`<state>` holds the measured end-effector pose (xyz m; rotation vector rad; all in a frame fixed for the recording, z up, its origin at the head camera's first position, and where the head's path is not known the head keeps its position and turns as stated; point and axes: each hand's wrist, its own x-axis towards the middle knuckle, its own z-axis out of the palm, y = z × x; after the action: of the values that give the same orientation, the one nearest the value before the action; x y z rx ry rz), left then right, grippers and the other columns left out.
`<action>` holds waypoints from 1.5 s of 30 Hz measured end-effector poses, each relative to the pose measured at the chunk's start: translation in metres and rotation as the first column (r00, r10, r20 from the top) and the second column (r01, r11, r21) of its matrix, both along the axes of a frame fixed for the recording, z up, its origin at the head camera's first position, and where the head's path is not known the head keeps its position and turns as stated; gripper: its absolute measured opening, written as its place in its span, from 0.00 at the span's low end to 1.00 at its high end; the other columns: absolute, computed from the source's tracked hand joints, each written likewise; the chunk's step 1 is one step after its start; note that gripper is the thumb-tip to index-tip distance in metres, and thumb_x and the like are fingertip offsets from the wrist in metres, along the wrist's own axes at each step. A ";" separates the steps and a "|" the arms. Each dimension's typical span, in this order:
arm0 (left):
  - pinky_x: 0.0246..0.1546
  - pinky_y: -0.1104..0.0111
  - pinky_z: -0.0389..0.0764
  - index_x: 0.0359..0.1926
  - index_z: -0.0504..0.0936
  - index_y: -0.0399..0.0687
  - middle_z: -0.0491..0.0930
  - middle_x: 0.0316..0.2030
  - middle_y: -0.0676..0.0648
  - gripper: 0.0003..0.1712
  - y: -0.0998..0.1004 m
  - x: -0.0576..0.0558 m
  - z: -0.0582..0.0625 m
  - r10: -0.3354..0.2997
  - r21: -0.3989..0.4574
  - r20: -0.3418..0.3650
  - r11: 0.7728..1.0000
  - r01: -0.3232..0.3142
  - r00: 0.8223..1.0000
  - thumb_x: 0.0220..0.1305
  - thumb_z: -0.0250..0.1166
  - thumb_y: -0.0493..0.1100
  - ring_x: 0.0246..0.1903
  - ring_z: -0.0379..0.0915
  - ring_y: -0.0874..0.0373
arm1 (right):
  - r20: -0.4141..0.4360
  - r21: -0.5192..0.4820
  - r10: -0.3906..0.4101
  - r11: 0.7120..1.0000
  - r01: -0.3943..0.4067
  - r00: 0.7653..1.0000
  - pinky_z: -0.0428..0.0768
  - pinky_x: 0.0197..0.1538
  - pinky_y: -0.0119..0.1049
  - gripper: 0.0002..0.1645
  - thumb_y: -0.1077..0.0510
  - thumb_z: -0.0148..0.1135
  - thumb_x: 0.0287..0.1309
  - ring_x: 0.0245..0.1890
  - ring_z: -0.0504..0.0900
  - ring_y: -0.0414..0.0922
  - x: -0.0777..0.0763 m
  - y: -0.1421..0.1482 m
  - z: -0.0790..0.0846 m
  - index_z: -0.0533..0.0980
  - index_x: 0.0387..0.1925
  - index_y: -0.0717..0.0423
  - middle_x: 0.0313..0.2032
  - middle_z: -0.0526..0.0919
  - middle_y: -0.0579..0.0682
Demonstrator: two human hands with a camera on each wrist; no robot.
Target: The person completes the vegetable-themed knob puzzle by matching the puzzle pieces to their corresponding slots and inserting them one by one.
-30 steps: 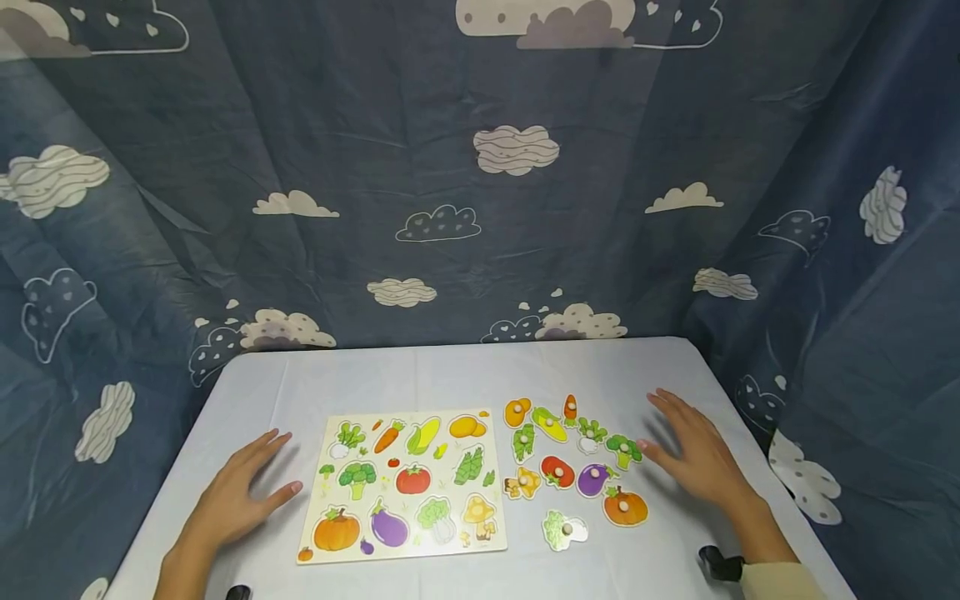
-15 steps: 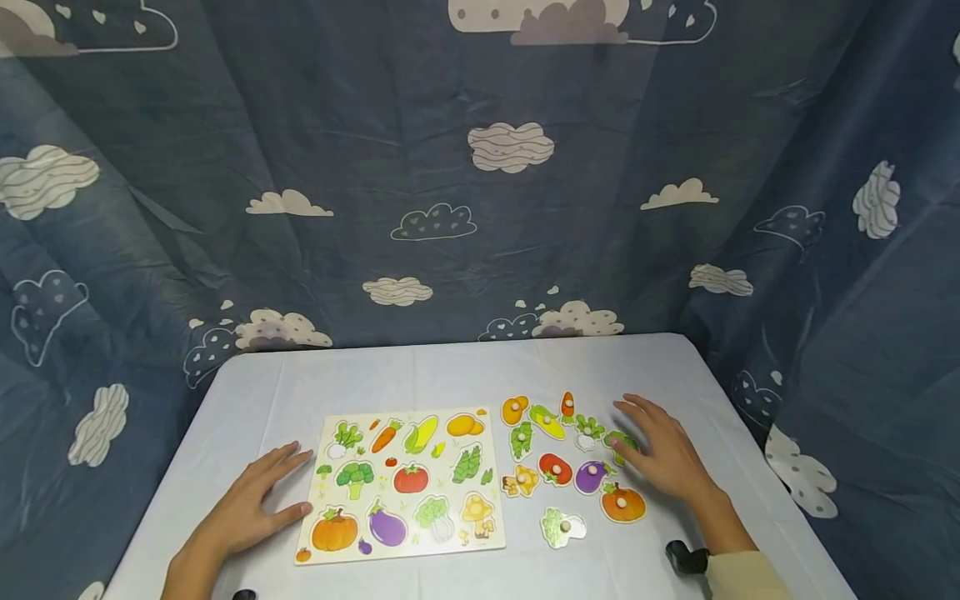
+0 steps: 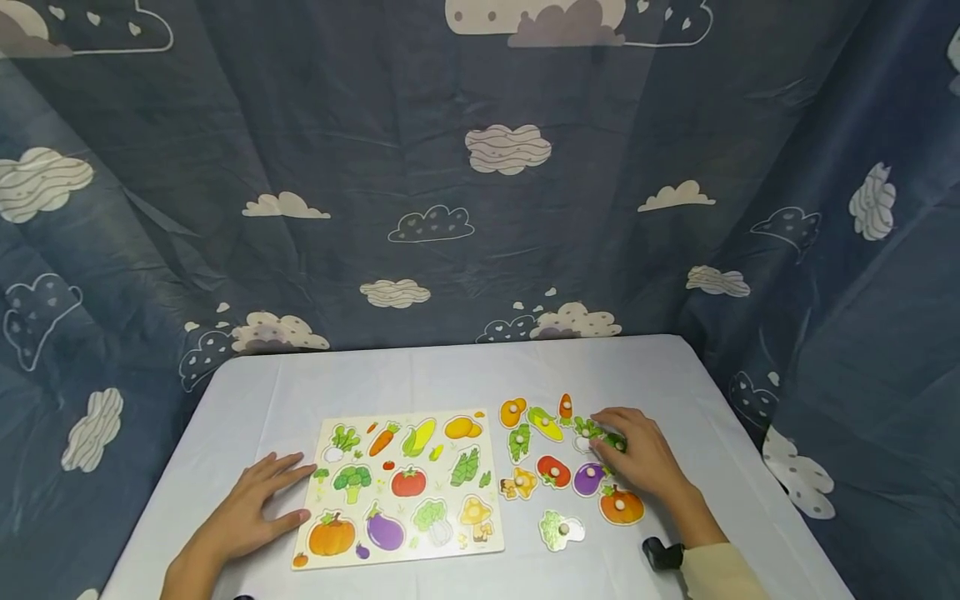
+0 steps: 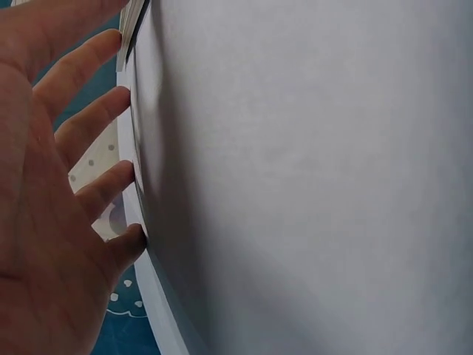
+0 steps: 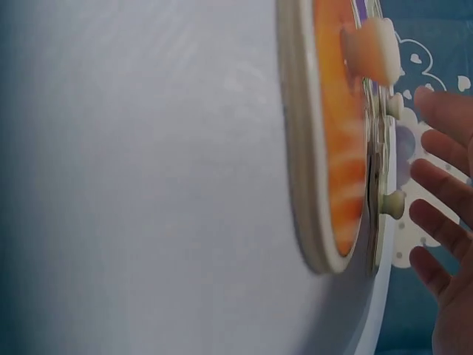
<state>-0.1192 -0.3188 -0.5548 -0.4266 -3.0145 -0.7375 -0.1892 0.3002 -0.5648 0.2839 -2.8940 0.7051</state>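
Note:
A vegetable puzzle board (image 3: 397, 557) lies flat on the white table, its pictures showing. Beside its left edge is my left hand (image 3: 238, 518), fingers spread and fingertips right at the edge; the left wrist view shows them near the board's side (image 4: 133, 29). My right hand (image 3: 643, 457) reaches over the broccoli piece (image 3: 617, 442), partly hiding it, with fingertips close to the turnip piece (image 3: 582, 439). In the right wrist view its fingers are loosely extended near knobs (image 5: 394, 204). The eggplant piece (image 3: 588, 479) and pumpkin piece (image 3: 621, 506) lie just below that hand.
Right of the board lie more knobbed pieces: potato (image 3: 513, 412), corn (image 3: 544, 423), carrot (image 3: 566, 406), pea pod (image 3: 519, 443), tomato (image 3: 553, 472), mushroom (image 3: 525, 482) and a leafy vegetable (image 3: 555, 530). A dark cloud-patterned curtain (image 3: 337, 250) hangs behind the table.
My right hand has moved left from beside the pieces to over the broccoli piece. My left hand has come right and down to the board's left edge. The pieces lie as before.

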 end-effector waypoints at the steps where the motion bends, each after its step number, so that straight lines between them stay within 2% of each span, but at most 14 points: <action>1: 0.66 0.26 0.59 0.65 0.81 0.60 0.75 0.69 0.41 0.37 0.000 0.000 0.000 0.002 -0.002 0.001 1.000 -0.002 1.000 0.55 0.74 0.64 0.71 0.58 0.27 | 0.003 -0.004 -0.004 1.000 0.004 1.000 0.68 0.69 0.67 0.25 0.46 0.73 0.60 0.65 0.75 0.58 -0.001 -0.002 0.000 0.83 0.57 0.48 0.60 0.82 0.56; 13: 0.64 0.24 0.59 0.65 0.82 0.61 0.75 0.69 0.43 0.37 0.003 0.002 0.000 0.020 -0.014 0.009 1.000 -0.020 1.000 0.55 0.73 0.65 0.72 0.57 0.28 | 0.037 0.030 -0.017 0.999 0.015 0.999 0.74 0.64 0.63 0.17 0.50 0.74 0.61 0.56 0.80 0.56 -0.005 -0.010 0.000 0.87 0.50 0.50 0.51 0.86 0.54; 24: 0.67 0.25 0.55 0.66 0.81 0.63 0.73 0.71 0.43 0.36 0.005 0.003 -0.002 0.041 -0.011 0.034 0.999 -0.041 0.999 0.56 0.72 0.64 0.73 0.55 0.29 | -0.018 0.068 -0.017 0.998 0.018 1.000 0.74 0.63 0.62 0.14 0.51 0.73 0.61 0.53 0.80 0.56 -0.009 -0.015 0.005 0.88 0.46 0.53 0.47 0.88 0.54; 37: 0.70 0.26 0.52 0.66 0.81 0.62 0.73 0.71 0.42 0.37 0.006 0.002 -0.001 0.043 -0.008 0.041 0.999 -0.042 0.998 0.56 0.72 0.65 0.74 0.54 0.29 | -0.029 0.008 -0.036 0.999 0.036 0.999 0.75 0.62 0.60 0.15 0.50 0.74 0.61 0.53 0.80 0.54 -0.008 -0.022 0.009 0.88 0.46 0.52 0.46 0.88 0.52; 45: 0.65 0.23 0.58 0.65 0.82 0.60 0.74 0.70 0.42 0.37 0.005 0.002 0.002 0.045 -0.032 0.045 0.999 -0.043 0.998 0.55 0.72 0.66 0.73 0.56 0.29 | -0.039 -0.052 -0.037 0.998 0.035 0.999 0.74 0.64 0.61 0.13 0.50 0.75 0.60 0.55 0.78 0.52 -0.011 -0.042 0.020 0.88 0.43 0.51 0.46 0.88 0.51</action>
<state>-0.1168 -0.3136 -0.5531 -0.3479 -3.0702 -0.7087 -0.2005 0.2586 -0.5445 0.2368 -2.8311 0.7575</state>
